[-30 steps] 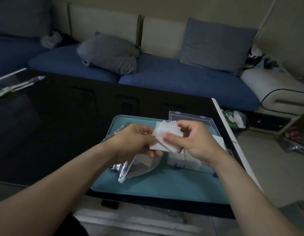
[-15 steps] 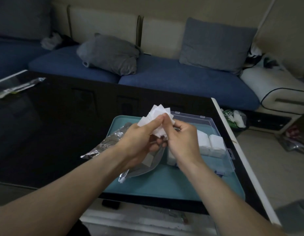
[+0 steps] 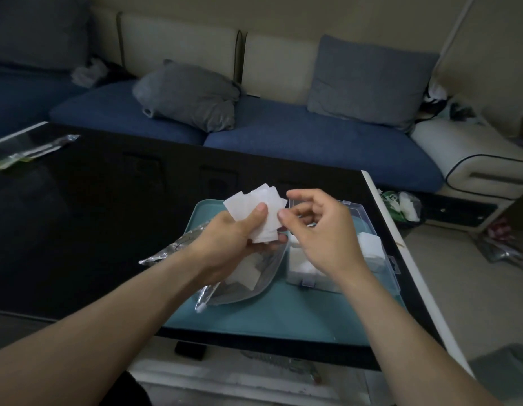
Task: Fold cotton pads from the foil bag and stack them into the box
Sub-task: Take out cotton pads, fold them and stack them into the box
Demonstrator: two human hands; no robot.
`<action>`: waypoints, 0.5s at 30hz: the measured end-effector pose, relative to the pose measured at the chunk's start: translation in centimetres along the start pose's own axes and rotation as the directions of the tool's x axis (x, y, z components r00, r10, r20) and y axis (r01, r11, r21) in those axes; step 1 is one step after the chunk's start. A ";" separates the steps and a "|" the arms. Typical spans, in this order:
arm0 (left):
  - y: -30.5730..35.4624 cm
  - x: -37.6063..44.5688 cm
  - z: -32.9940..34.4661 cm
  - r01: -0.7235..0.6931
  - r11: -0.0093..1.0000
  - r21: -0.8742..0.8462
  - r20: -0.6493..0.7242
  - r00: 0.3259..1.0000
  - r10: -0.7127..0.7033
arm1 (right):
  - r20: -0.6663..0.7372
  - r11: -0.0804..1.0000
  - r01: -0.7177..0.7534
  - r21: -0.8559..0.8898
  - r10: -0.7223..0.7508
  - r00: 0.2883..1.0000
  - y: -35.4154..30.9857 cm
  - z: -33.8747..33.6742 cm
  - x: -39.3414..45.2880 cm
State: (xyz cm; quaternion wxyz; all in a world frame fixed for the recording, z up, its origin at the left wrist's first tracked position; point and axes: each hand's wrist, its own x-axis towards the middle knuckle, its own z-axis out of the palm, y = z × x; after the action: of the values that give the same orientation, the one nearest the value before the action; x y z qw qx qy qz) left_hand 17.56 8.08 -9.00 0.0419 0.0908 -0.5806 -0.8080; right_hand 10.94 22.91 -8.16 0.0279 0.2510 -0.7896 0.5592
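Note:
My left hand [image 3: 234, 238] grips a fanned bunch of several white cotton pads [image 3: 254, 206], held up over the teal tray [image 3: 283, 317]. My right hand [image 3: 321, 230] is just to their right, its thumb and curled fingers pinching the right edge of the front pad. Below my left wrist lies the foil bag [image 3: 172, 250], its clear mouth open toward me with more pads inside. The clear plastic box [image 3: 392, 268] stands open on the tray's right side with folded white pads [image 3: 368, 244] in it, partly hidden by my right hand.
The tray sits at the near right corner of a glossy black table [image 3: 78, 230], whose right edge is close to the box. A plastic wrapper [image 3: 26, 148] lies at the table's far left. A blue sofa [image 3: 313, 136] with grey cushions stands behind.
Both hands held the pads together; now my right hand has shifted a little to the right, to the pads' edge. The bunch stays raised in my left hand.

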 end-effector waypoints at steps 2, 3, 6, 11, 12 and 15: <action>0.1 -0.2 0.0 0.000 1.000 0.017 0.002 1.000 0.000 | -0.018 1.000 -0.010 -0.026 0.010 1.000 0.3 -0.3 0.1; 0.1 -0.3 0.0 -0.002 1.000 0.030 0.002 1.000 0.002 | -0.017 0.999 -0.018 -0.035 0.017 1.000 0.3 -0.4 0.2; 0.1 -0.3 0.2 -0.003 0.999 0.051 0.019 1.000 0.002 | 0.023 0.999 -0.037 -0.029 0.038 0.999 0.3 -0.7 0.2; 0.5 -0.4 0.7 0.079 0.996 -0.033 0.124 0.990 -0.074 | 0.085 0.994 -0.088 0.068 0.082 0.993 0.6 -0.8 0.5; 0.6 -0.5 0.7 0.121 0.991 -0.065 0.147 0.983 -0.110 | 0.111 0.992 -0.096 0.083 0.087 0.990 0.6 -0.9 0.6; 0.9 -0.4 0.5 0.238 0.956 -0.169 0.212 0.956 -0.201 | 0.187 0.995 -0.089 0.046 0.079 0.979 0.6 -1.0 0.6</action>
State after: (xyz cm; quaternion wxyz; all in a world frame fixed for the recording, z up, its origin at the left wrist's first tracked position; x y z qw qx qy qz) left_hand 17.87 8.29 -7.93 -0.0962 0.0719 -0.4870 -0.8651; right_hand 9.90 23.75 -8.09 -0.0758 0.2689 -0.7832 0.5555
